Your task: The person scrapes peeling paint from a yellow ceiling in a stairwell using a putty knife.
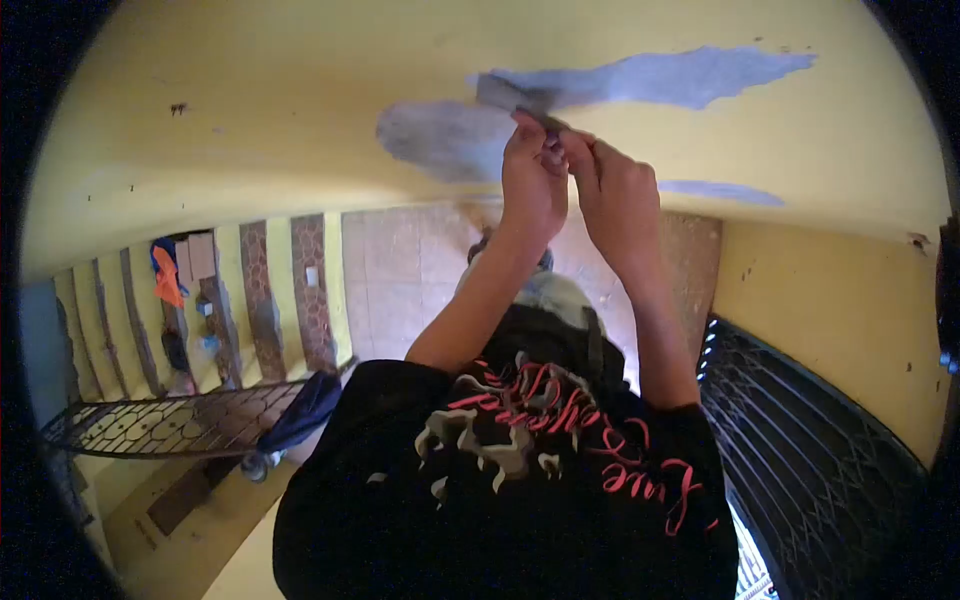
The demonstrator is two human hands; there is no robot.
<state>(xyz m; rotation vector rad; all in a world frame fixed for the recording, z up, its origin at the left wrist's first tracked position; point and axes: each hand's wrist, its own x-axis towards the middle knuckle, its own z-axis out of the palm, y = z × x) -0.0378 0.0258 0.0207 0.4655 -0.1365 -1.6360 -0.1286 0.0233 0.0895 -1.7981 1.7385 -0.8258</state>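
A putty knife with a flat grey blade lies close against the yellow wall, at the left end of a long grey patch. My left hand is closed around its handle end, thumb up near the blade. Beside it, my right hand pinches the same end, its fingertips meeting those of the left. Most of the handle is hidden by the fingers. Just below the blade, a second, rounded grey patch marks the wall, partly covered by my left hand.
Down to the left, steps hold an orange cloth and other small items. A metal railing with dark fabric over it runs there. To the right stands a dark folding metal gate. Floor tiles show below the wall.
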